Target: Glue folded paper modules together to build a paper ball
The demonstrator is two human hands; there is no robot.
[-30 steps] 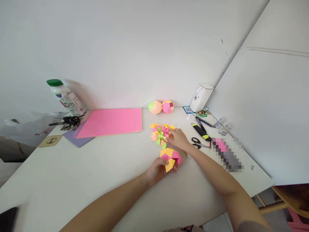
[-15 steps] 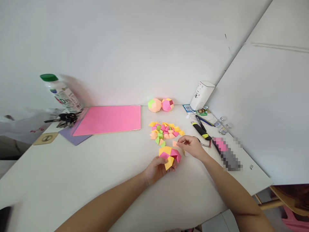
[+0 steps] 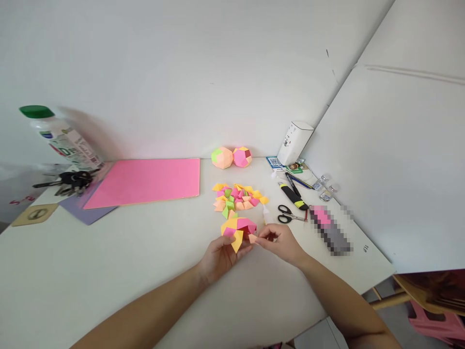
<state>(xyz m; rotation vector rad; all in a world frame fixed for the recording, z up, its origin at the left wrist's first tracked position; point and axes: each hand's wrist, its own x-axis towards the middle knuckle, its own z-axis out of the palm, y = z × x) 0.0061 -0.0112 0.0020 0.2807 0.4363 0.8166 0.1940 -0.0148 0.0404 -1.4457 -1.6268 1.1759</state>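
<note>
My left hand (image 3: 221, 257) holds a partly built paper ball (image 3: 238, 224) of yellow and pink folded pieces, with a hollow showing on its right side. Pinched between the thumb and fingertips of my right hand (image 3: 279, 242) is a small peach paper piece (image 3: 252, 238), right at the ball's open side. Just beyond the hands lies a loose pile of folded paper pieces (image 3: 240, 196) in pink, yellow, green and peach. Two finished paper balls, one peach and green (image 3: 222, 158), one pink and yellow (image 3: 242, 157), sit against the wall.
Scissors (image 3: 285, 214), a cutter knife (image 3: 292, 195), pens (image 3: 300, 181), small glass jars (image 3: 329, 193) and a white container (image 3: 295, 143) are at the right. A pink sheet (image 3: 145, 182), keys (image 3: 76, 179) and a bottle (image 3: 65, 140) are at the left.
My right hand has brought the peach piece down from beside the pile to the ball's open side. The view has shifted right, and the scissors now show fully.
</note>
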